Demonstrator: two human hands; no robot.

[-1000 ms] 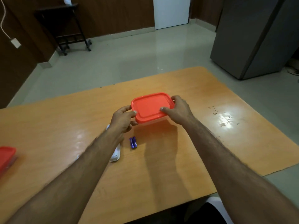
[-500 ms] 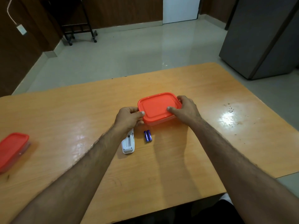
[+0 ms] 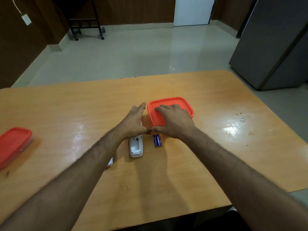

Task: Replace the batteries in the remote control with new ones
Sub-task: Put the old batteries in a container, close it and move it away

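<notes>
A white remote control (image 3: 136,146) lies back-up on the wooden table (image 3: 166,177) with its battery bay open. Two blue batteries (image 3: 157,140) lie side by side just to its right. A small white piece (image 3: 110,162), perhaps the bay cover, peeks out beside my left forearm. Behind them stands a clear box with an orange lid (image 3: 181,104). My right hand (image 3: 173,121) rests flat on that lid, thumb at its near edge. My left hand (image 3: 135,120) hovers open beside the box's left side, fingers stretched, holding nothing.
A second orange-lidded box (image 3: 13,144) sits at the table's left edge. Dark crumbs (image 3: 240,117) speckle the right part of the table. Beyond the table are a grey cabinet (image 3: 275,44) at right and a black wheeled stand (image 3: 86,25) on the floor.
My left hand has let go of the box's left edge and opened. My right hand has slid from the lid's rim onto its top. The camera tilted down a little.
</notes>
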